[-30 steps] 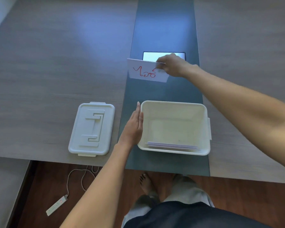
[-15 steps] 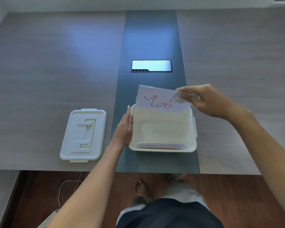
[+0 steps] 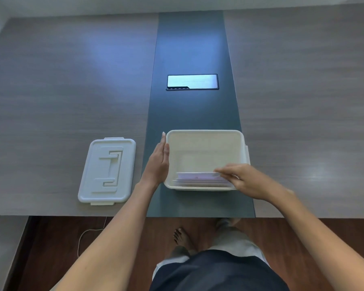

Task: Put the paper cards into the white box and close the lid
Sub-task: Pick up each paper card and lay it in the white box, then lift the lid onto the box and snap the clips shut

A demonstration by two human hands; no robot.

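Observation:
The white box [image 3: 204, 135] stands open on the dark centre strip near the table's front edge. Several paper cards [image 3: 195, 179] lean together against its near wall. My right hand [image 3: 242, 180] reaches over the box's near right corner, fingertips pinched on the top edge of the frontmost card. My left hand [image 3: 158, 162] lies flat and straight against the box's left outer wall. The white lid [image 3: 107, 171] rests face up on the wood to the left of the box, apart from it.
A shiny rectangular cable hatch [image 3: 192, 81] sits in the dark strip farther back. The table's front edge [image 3: 72, 215] runs just below the lid and box. Below it are my legs, bare feet and a white cable [image 3: 82, 238] on the wooden floor.
My right hand carried the card with red writing from the far middle of the table down into the box, against the other cards. The left hand stayed on the box's side.

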